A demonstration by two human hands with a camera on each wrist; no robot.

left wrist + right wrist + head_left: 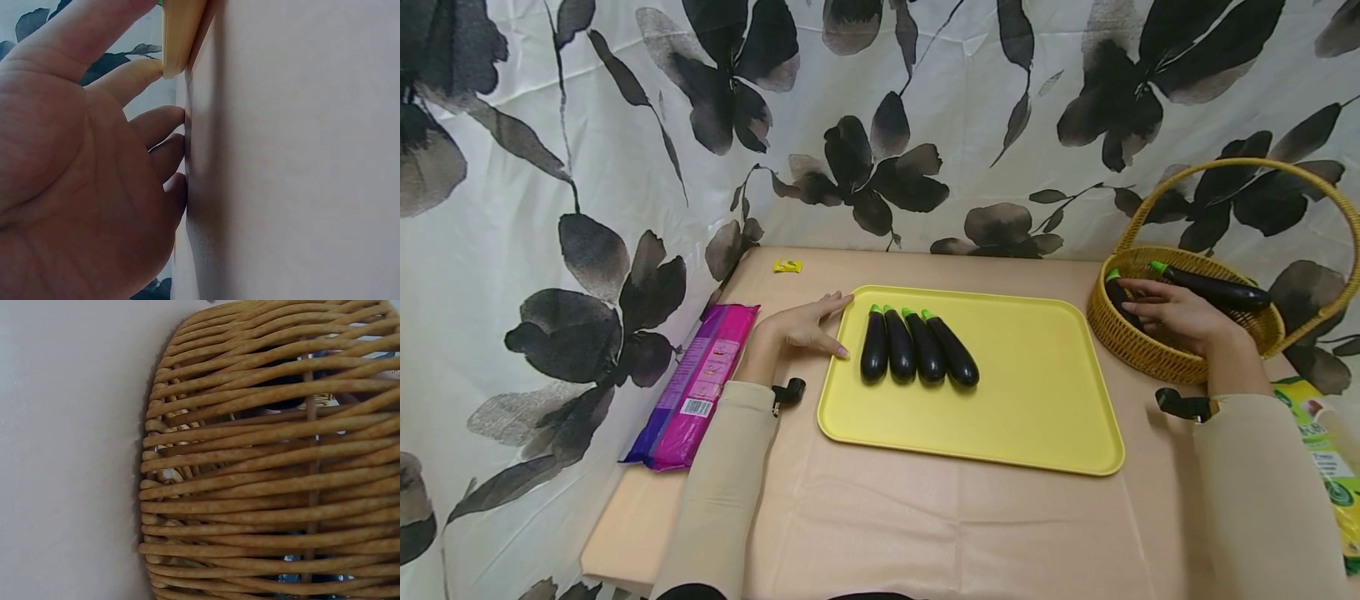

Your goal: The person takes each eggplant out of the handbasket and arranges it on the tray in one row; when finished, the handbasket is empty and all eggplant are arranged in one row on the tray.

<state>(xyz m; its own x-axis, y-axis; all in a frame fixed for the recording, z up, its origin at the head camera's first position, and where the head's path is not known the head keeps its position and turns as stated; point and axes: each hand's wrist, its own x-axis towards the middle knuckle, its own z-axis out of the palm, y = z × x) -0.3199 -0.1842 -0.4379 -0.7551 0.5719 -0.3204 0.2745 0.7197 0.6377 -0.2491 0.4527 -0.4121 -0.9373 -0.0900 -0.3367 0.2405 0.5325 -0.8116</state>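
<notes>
On the yellow tray, several dark eggplants with green stem ends lie side by side on the left half. The left hand touches the tray's left rim with fingers spread; the left wrist view shows its fingertips at the tray edge and the tabletop. Inside the wicker basket, the right hand grips an eggplant at the left side, its lower part hidden by the fingers. A second eggplant rests across the basket's right side. Woven wicker hides most of the right hand in its wrist view.
A pink and purple packet lies left of the left forearm. A small yellow wrapped piece sits at the back left. A green and yellow package is partly behind the right sleeve. The basket's tall handle arches above it.
</notes>
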